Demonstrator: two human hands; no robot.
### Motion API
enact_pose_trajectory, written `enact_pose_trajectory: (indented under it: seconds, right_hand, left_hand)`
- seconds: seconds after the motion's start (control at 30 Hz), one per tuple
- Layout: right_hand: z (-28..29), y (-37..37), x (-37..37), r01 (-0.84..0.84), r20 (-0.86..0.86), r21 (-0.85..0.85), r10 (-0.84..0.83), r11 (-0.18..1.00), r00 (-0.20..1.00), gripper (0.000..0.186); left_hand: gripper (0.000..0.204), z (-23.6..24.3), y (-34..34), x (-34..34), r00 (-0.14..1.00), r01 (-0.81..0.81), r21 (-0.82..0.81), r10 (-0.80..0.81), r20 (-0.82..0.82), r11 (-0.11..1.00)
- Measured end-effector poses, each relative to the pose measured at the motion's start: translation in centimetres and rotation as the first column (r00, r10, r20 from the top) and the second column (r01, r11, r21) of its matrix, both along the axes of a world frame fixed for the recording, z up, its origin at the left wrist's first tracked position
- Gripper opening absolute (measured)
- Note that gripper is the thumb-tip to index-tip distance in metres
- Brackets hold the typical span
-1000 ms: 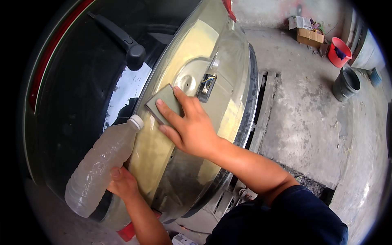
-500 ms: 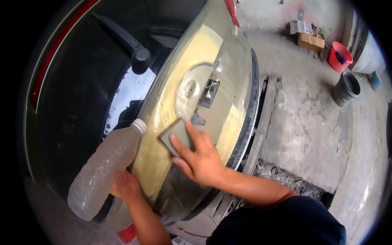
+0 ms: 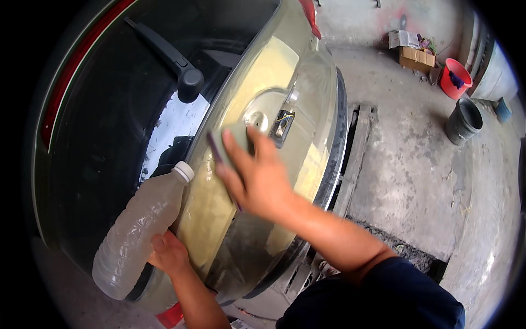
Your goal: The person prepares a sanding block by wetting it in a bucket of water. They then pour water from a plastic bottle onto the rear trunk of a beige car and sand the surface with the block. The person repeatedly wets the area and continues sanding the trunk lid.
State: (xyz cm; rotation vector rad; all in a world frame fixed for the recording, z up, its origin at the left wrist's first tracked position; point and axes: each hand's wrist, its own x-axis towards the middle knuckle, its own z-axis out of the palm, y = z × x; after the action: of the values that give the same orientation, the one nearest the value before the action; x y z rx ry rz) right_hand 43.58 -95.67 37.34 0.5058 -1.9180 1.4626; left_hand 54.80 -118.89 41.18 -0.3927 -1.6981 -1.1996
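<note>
L fingers (image 3: 158, 243) hold 1 btl (image 3: 137, 233) (white cap); R fingers (image 3: 236, 152), 1 block (image 3: 239, 135).

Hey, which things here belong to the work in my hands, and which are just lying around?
Part of the work:
- Plastic bottle, in your left hand
- Flat block, under your right hand
- Car's rear panel

Apparently just lying around:
- Red bucket, dark cloth inside
- Dark bucket
- Cardboard box

My right grip (image 3: 263, 178) is on the block (image 3: 239, 135), over the car panel (image 3: 201, 234). My left grip (image 3: 169, 252), farther left, holds the bottle (image 3: 143, 222) before the rear window (image 3: 98, 131). Right of the panel, buckets (image 3: 459, 131) stand on the floor (image 3: 405, 175).
</note>
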Motion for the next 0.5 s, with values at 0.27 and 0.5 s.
enact_pose_trajectory:
  seconds: [0.27,0.5]
  right_hand:
    - [-0.6,-0.4,3.0,-0.068,0.038,0.062,0.066,0.996,0.997,0.058]
    - [2.0,0.5,-1.1,-0.017,0.137,0.060,0.008,0.998,0.991,0.060]
  left_hand:
    - [0.076,-0.2,-0.4,0.2,0.999,-0.025,-0.012,0.025,-0.030,1.000]
    - [0.073,-0.1,-0.5,0.2,0.998,-0.054,0.016,0.054,-0.016,0.998]
